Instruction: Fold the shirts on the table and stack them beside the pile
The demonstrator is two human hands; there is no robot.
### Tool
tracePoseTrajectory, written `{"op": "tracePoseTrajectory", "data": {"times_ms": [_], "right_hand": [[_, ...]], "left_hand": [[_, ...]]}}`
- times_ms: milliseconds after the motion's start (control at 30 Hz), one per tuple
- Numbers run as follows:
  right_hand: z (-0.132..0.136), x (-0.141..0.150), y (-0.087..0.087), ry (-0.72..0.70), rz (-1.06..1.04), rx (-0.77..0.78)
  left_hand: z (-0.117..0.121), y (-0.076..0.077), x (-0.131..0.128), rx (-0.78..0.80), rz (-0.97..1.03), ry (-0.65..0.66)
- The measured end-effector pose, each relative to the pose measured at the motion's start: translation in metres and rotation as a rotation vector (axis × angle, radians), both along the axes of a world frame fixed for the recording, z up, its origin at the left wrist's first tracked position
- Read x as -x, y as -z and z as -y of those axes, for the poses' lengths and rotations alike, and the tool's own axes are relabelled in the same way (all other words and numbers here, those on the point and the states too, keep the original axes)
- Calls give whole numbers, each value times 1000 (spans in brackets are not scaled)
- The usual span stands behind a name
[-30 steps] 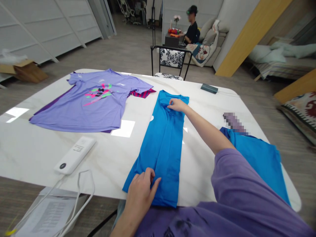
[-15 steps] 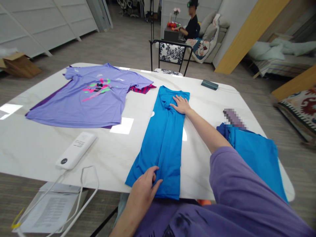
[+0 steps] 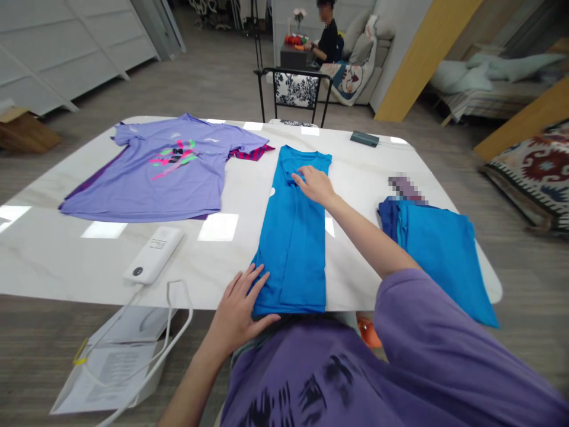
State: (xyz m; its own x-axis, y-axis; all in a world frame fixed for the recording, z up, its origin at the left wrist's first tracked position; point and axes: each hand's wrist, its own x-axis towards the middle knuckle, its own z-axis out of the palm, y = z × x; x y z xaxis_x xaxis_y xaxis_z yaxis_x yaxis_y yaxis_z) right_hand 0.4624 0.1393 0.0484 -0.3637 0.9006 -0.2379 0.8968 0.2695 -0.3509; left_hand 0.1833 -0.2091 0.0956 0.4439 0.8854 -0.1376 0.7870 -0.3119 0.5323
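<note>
A blue shirt, folded into a long strip, lies on the white marbled table with its neckline at the far end. My left hand rests on its near left corner, fingers spread. Over the upper part, just below the collar, is my right hand, its fingers loosely bent and apart; whether they touch the cloth I cannot tell. To the left a lavender T-shirt with a bright print is spread flat on top of another garment. Folded blue clothes lie at the right edge.
A white power bank with a cable sits at the near left. A dark green case and a blurred-out object lie on the right side. Beyond the table stand a chair and a seated person.
My left hand has moved left to the shirt's near left corner and spread out. My right hand has lifted its fingers somewhat. The flared near left corner looks narrower now, and the camera view has shifted.
</note>
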Motion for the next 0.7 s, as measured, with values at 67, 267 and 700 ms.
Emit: {"op": "tracePoseTrajectory", "data": {"times_ms": [67, 267, 700], "right_hand": [[56, -8, -38, -126, -133, 105], [267, -70, -110, -425, -242, 166], [375, -95, -119, -302, -198, 75]], "left_hand": [[5, 2, 7, -18, -2, 52], [21, 14, 19, -72, 23, 16], [53, -4, 28, -201, 298, 138]]}}
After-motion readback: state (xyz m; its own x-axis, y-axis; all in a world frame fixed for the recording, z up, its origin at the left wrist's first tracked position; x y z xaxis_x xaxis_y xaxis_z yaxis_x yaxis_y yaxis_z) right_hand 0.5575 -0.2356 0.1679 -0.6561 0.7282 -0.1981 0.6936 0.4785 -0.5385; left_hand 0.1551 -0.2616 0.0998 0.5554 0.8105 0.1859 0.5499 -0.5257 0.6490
